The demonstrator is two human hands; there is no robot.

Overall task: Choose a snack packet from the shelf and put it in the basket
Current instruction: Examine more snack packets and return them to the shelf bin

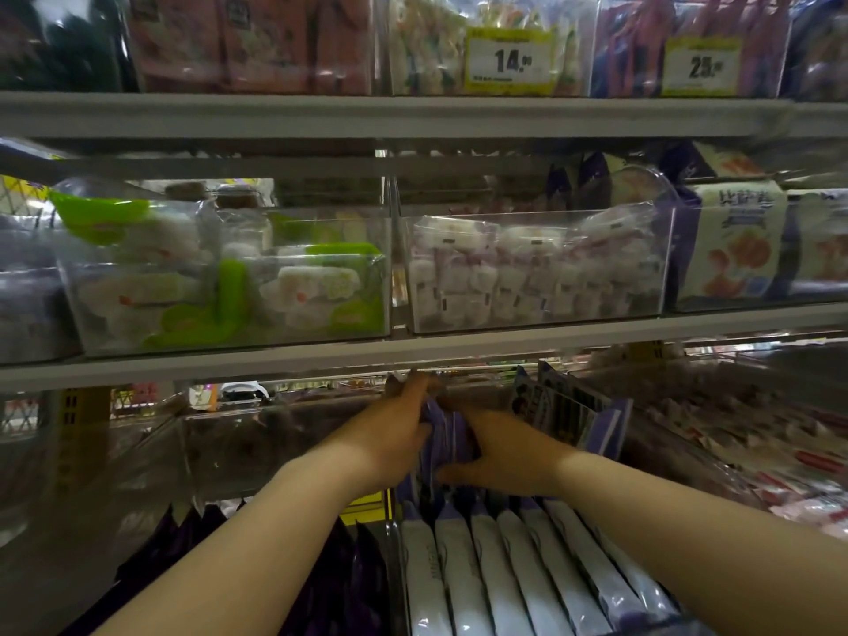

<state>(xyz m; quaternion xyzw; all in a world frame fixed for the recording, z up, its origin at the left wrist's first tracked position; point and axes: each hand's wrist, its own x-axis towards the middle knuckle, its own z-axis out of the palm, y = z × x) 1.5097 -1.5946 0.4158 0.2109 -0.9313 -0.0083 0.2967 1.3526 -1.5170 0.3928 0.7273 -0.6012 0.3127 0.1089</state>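
The fingers [413, 388] of the left hand [397, 429] curl over the top edge of a lavender packet [444, 440], with the thumb against its near face. The right hand [502, 454] grips the same packet from the other side, thumb low and fingers wrapped round its far edge. The packet stands upright between the two palms, slim and glossy, pale purple with creases catching the light. Any print on it is too blurred to read. It sits toward the back of a clear bin [398, 557] on the lowest shelf in view, and it may be raised slightly above its row, though the blur leaves that unsure.

Nearest, under the forearms, a row of white-and-lavender packets [504, 571] stands on edge in that bin. Left of them is a cluster of dark purple packets [339, 585]. Just beyond the right hand, several upright packets [562, 408] with dark print lean against each other.

One shelf up, a clear tub holds green-trimmed packs [220, 286]. The next tub holds small white wrapped pieces [527, 277]. Beside it stands a pale box [734, 241] with orange pictures. Farthest and highest, a yellow price tag [509, 62] reads 14 and a second tag [702, 66] reads 25.
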